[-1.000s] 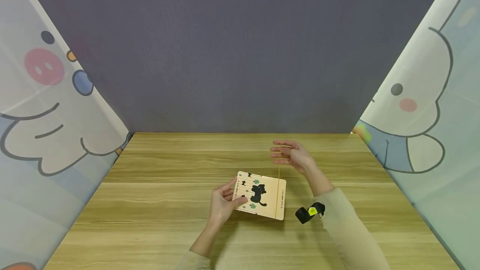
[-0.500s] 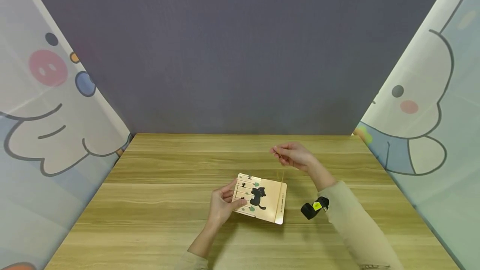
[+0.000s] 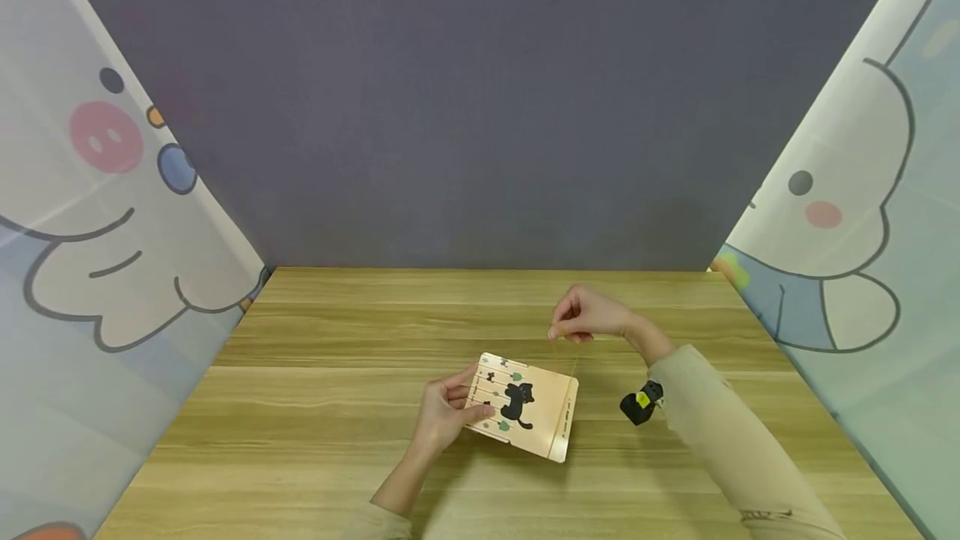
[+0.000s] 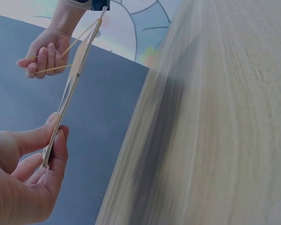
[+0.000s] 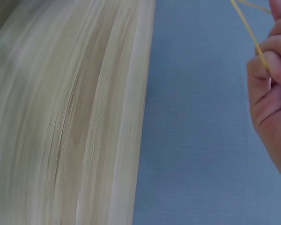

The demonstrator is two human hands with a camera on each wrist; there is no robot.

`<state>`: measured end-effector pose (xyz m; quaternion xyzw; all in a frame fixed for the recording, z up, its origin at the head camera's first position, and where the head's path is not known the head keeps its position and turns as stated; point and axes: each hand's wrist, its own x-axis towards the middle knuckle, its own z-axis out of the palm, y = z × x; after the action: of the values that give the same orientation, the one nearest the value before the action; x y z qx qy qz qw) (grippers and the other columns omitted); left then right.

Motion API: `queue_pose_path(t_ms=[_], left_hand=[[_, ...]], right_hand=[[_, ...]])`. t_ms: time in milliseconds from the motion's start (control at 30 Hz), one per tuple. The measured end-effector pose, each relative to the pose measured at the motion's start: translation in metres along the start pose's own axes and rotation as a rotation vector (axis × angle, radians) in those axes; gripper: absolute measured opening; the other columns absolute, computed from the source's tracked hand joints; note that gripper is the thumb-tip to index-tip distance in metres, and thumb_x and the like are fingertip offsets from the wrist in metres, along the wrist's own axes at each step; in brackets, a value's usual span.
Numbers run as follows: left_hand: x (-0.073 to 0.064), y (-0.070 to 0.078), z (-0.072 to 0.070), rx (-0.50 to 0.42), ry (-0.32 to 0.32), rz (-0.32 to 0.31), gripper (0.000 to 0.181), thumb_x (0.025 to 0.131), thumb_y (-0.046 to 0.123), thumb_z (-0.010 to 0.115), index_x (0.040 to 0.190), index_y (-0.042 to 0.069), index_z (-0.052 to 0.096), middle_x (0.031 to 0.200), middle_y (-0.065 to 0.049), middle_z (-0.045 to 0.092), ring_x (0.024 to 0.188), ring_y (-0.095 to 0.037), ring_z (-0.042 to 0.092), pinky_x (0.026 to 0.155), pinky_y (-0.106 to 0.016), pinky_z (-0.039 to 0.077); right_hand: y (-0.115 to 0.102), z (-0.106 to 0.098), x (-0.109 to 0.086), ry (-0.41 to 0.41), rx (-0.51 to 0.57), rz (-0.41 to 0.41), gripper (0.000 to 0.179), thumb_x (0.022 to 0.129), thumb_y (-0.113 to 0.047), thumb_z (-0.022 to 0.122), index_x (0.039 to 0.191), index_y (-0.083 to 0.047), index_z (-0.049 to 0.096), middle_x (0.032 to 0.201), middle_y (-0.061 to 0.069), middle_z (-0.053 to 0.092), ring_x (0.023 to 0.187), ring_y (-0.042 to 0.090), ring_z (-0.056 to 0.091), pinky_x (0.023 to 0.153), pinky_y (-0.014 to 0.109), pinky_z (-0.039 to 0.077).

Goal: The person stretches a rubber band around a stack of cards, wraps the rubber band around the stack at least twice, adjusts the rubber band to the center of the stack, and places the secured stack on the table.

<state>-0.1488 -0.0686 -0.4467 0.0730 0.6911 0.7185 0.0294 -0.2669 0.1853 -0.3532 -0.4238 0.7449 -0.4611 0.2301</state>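
Note:
My left hand (image 3: pixel 441 413) pinches the left end of a thin cream notebook (image 3: pixel 542 394) with a black cat and green leaves printed on its cover. In the left wrist view its layered edge (image 4: pixel 71 91) shows, tilted above the table. A thin yellow rubber band (image 5: pixel 247 28) runs round the notebook's right end and stretches away from it in two strands. My right hand (image 3: pixel 591 315), beyond the notebook's far right corner, holds the band's other end in curled fingers. In the right wrist view only part of this hand (image 5: pixel 274 79) shows, at the right edge.
The wood-grain table (image 3: pixel 315 407) lies under both hands. A dark grey panel (image 3: pixel 480 107) stands along its back edge, and cartoon-printed curtains (image 3: pixel 840 157) flank both sides. A black strap-like piece with a yellow tag (image 3: pixel 637 405) hangs at the right wrist.
The right hand's fingers, spread inside the band at first, have curled round it, and the hand has turned and dropped slightly. The notebook's right end has tipped a little toward the person.

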Motion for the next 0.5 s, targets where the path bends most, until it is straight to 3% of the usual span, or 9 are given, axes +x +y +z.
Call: queue_pose_path(t_ms=[300, 400, 500], left_hand=[[0.000, 0.000, 0.001, -0.004, -0.011, -0.007, 0.063, 0.065, -0.009, 0.072, 0.122, -0.010, 0.045, 0.085, -0.026, 0.062, 0.070, -0.027, 0.064, 0.057, -0.025, 0.054], [0.001, 0.000, 0.001, -0.007, -0.013, 0.008, 0.063, 0.066, -0.010, 0.072, 0.122, -0.011, 0.044, 0.085, -0.027, 0.062, 0.070, -0.026, 0.064, 0.057, -0.026, 0.055], [0.001, 0.000, 0.000, -0.004, -0.012, 0.015, 0.063, 0.065, -0.010, 0.071, 0.122, -0.011, 0.044, 0.085, -0.027, 0.062, 0.069, -0.026, 0.064, 0.057, -0.026, 0.055]], right_hand=[[0.005, 0.004, 0.000, -0.049, -0.003, -0.105, 0.033, 0.083, -0.003, 0.060, 0.051, 0.001, 0.052, 0.040, 0.009, 0.037, 0.035, 0.004, 0.027, 0.033, 0.019, 0.025], [0.003, 0.007, 0.000, -0.058, -0.103, -0.122, 0.042, 0.082, -0.007, 0.062, 0.045, -0.001, 0.043, 0.039, 0.004, 0.032, 0.035, 0.000, 0.025, 0.034, 0.016, 0.023], [-0.001, 0.011, 0.001, -0.058, -0.290, -0.127, 0.053, 0.079, -0.020, 0.067, 0.042, -0.007, 0.032, 0.040, -0.009, 0.025, 0.038, -0.004, 0.020, 0.036, 0.012, 0.017]])
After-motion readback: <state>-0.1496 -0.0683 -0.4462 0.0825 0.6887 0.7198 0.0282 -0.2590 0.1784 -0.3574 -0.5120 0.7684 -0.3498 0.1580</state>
